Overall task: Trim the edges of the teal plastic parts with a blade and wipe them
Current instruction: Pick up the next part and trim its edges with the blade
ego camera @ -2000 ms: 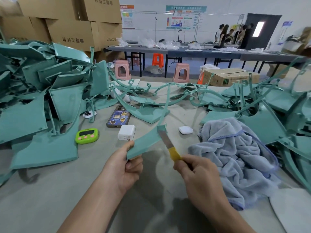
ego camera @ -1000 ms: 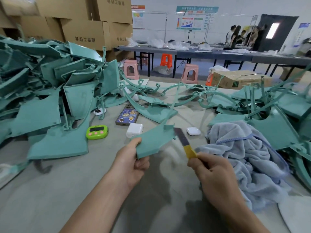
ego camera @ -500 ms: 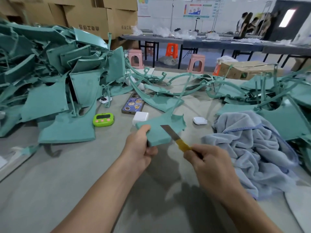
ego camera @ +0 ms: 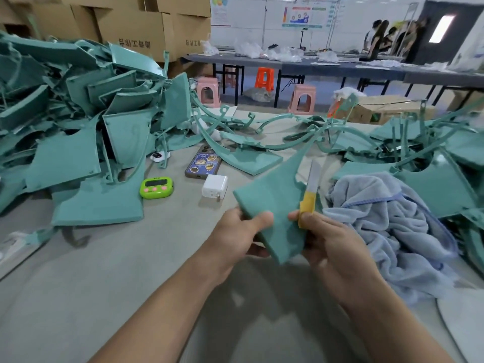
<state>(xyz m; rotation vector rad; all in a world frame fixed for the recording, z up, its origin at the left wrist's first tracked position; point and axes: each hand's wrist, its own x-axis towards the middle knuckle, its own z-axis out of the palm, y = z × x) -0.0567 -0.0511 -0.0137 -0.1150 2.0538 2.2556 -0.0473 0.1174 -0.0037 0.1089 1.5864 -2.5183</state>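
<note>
My left hand [ego camera: 239, 231] grips a flat teal plastic part [ego camera: 275, 203] by its left edge, thumb on top, holding it tilted above the table. My right hand [ego camera: 332, 242] holds a blade [ego camera: 311, 182] with a yellow handle, the steel tip pointing up along the part's right edge; its fingers also touch that edge. A light blue towel [ego camera: 387, 226] lies crumpled on the table just right of my hands.
A big heap of teal parts [ego camera: 78, 132] fills the left; more teal parts [ego camera: 432, 158] lie at the right. A green timer [ego camera: 156, 188], a phone [ego camera: 203, 161] and a white charger [ego camera: 215, 186] sit ahead. Cardboard boxes [ego camera: 136, 27] stand behind, people far back.
The teal part has been drawn closer and turned flatter toward me. My right hand moved in against its right edge, the blade swinging from leaning left to pointing upright.
</note>
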